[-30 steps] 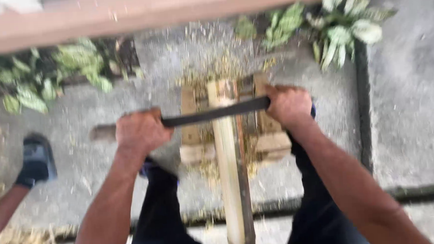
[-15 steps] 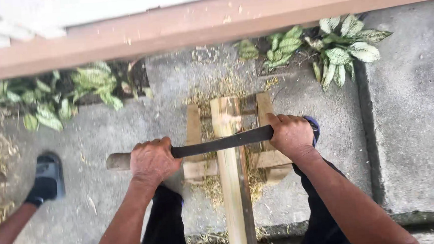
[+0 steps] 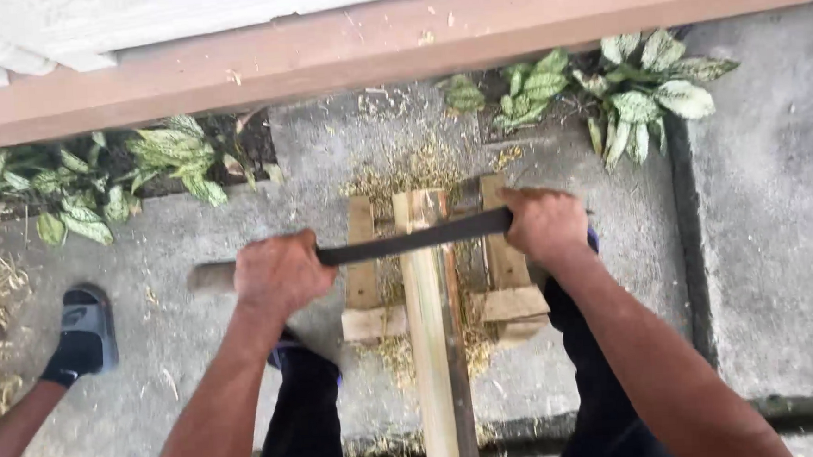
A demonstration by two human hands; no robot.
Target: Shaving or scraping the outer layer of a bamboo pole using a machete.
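Note:
A long pale bamboo pole (image 3: pixel 436 347) runs away from me between my legs and rests on a low wooden frame (image 3: pixel 365 277) on the concrete. A dark flat blade (image 3: pixel 407 241) lies crosswise on the pole near its far end. My left hand (image 3: pixel 279 274) grips the blade's wooden handle end, left of the frame. My right hand (image 3: pixel 543 221) is closed over the blade's other end, right of the pole. Both arms stretch forward.
Pale shavings lie around the frame on the concrete floor (image 3: pixel 770 265). Leafy plants (image 3: pixel 641 96) grow along a reddish ledge (image 3: pixel 396 34) at the back. At the left another person's leg ends in a dark sock and grey sandal (image 3: pixel 83 333).
The blade and both hands have moved farther from me along the pole, toward its far end. The view has steadied and tilted slightly.

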